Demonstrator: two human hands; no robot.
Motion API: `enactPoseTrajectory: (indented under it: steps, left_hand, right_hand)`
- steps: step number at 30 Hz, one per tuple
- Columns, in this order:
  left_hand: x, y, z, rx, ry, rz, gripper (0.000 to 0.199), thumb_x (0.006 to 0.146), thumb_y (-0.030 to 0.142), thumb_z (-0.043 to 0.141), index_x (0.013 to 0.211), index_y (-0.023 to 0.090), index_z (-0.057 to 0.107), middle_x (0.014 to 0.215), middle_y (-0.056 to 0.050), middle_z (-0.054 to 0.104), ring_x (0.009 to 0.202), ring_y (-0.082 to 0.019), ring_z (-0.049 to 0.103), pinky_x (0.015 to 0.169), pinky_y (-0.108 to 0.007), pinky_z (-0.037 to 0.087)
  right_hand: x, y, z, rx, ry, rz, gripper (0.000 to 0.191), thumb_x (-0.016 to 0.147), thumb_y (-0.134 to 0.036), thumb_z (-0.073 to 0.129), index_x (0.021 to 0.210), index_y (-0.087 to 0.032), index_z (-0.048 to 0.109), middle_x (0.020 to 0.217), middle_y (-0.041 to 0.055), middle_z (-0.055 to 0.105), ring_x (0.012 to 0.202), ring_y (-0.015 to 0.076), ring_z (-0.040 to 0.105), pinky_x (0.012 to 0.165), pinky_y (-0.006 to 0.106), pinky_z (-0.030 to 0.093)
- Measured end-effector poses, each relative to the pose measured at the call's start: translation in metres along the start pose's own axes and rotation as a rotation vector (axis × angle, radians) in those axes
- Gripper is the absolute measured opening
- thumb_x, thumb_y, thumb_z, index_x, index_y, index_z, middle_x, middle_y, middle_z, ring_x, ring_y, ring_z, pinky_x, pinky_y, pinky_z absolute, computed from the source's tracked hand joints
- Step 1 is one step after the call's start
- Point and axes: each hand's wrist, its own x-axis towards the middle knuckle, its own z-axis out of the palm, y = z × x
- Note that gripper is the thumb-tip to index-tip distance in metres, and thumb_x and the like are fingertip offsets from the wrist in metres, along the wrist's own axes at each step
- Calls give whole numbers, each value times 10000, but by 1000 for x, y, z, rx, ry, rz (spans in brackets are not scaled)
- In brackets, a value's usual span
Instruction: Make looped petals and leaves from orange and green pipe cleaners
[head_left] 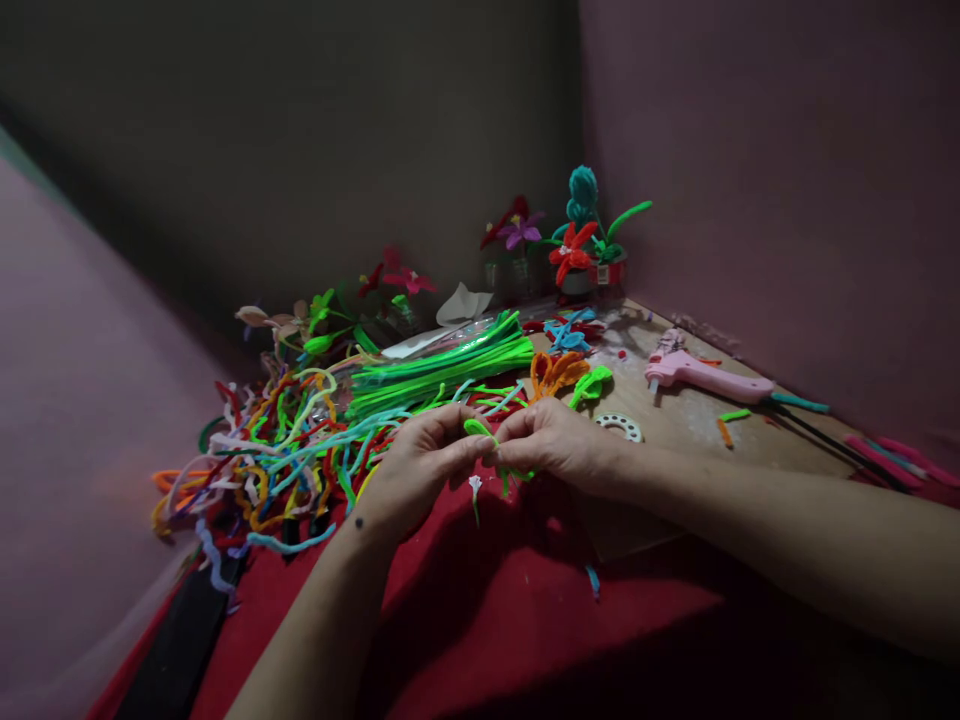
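Between my two hands is a bright green pipe cleaner [478, 429], bent into a loop at its upper end. My left hand [431, 450] pinches it from the left with thumb and forefinger. From the other side my right hand [551, 440] grips it, and green ends hang below those fingers. The hands meet at the fingertips above a red cloth [450, 620]. Just under them lies a small white flower centre [475, 485] on a thin green stem. Orange looped petals [557, 374] and a green looped piece [592, 386] rest behind my right hand.
Loose coloured pipe cleaners [277, 470] pile up at the left, beside a green bundle [442, 362]. A pink glue gun [705, 378] lies on the board [667, 430] at the right, near a white ring [619, 428]. Finished flowers in pots [576, 250] stand along the back.
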Motion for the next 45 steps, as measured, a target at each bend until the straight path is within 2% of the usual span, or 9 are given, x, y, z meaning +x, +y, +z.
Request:
enactPoseTrajectory:
  steps: [6, 12, 20, 24, 27, 31, 36, 42, 45]
  left_hand:
    - [-1, -10, 7, -20, 150, 26, 137, 687, 249, 656, 686, 140, 573, 537, 35, 505, 457, -58, 392, 452, -196, 304]
    - [-2, -8, 9, -50, 185, 27, 192, 746, 310, 592, 661, 138, 580, 506, 33, 487, 448, -62, 389, 444, -195, 306]
    - [-3, -4, 21, 210, 487, 145, 166, 708, 279, 613, 600, 155, 588, 552, 25, 517, 519, -85, 428, 479, -200, 333]
    - [-1, -6, 12, -25, 289, 75, 149, 715, 306, 617, 772, 169, 604, 524, 53, 486, 435, -64, 378, 428, -195, 297]
    - [-1, -10, 4, -70, 189, 47, 163, 716, 314, 622, 715, 156, 581, 517, 45, 487, 438, -62, 384, 444, -197, 311]
    - [-5, -11, 3, 86, 205, 36, 184, 723, 319, 602, 645, 157, 565, 478, 42, 465, 426, -69, 365, 426, -200, 290]
    - [-7, -9, 8, 349, 333, 159, 163, 725, 272, 578, 598, 169, 574, 498, 34, 481, 460, -79, 387, 466, -205, 309]
    - [-6, -14, 4, -129, 179, -57, 227, 748, 399, 577, 745, 177, 531, 495, 71, 437, 381, -48, 343, 391, -179, 282]
    - [-6, -16, 5, -179, 120, -76, 236, 742, 378, 590, 694, 166, 499, 501, 67, 439, 383, -45, 355, 386, -180, 289]
  right_hand:
    - [2, 2, 4, 30, 54, 34, 132, 625, -193, 624, 530, -120, 569, 460, -54, 430, 464, 58, 310, 472, 231, 216]
    - [-1, -3, 6, 45, 57, 26, 126, 619, -189, 613, 521, -125, 565, 453, -48, 440, 459, 64, 341, 479, 235, 249]
    - [1, -2, 5, -11, 83, 27, 161, 606, -195, 625, 483, -132, 543, 429, -51, 437, 433, 61, 328, 454, 240, 226]
    - [2, 2, 3, 107, 32, 82, 172, 579, -203, 654, 474, -132, 538, 402, -50, 448, 406, 60, 341, 446, 236, 224]
    - [2, 4, 2, 148, -43, 77, 180, 568, -208, 674, 476, -129, 541, 399, -53, 442, 406, 56, 337, 447, 232, 221]
    - [1, 8, 3, 74, -57, 59, 193, 583, -230, 683, 484, -127, 554, 417, -47, 453, 424, 61, 347, 456, 233, 236]
    - [2, 7, 5, 36, -33, 85, 218, 591, -221, 675, 456, -133, 529, 409, -44, 452, 415, 62, 348, 450, 238, 227]
    - [3, 5, 6, 147, 66, 66, 128, 597, -185, 654, 521, -122, 572, 427, -43, 461, 432, 63, 364, 460, 233, 246]
    - [3, 6, 6, 147, 114, 42, 132, 610, -189, 647, 525, -123, 570, 437, -46, 453, 434, 59, 352, 457, 231, 239]
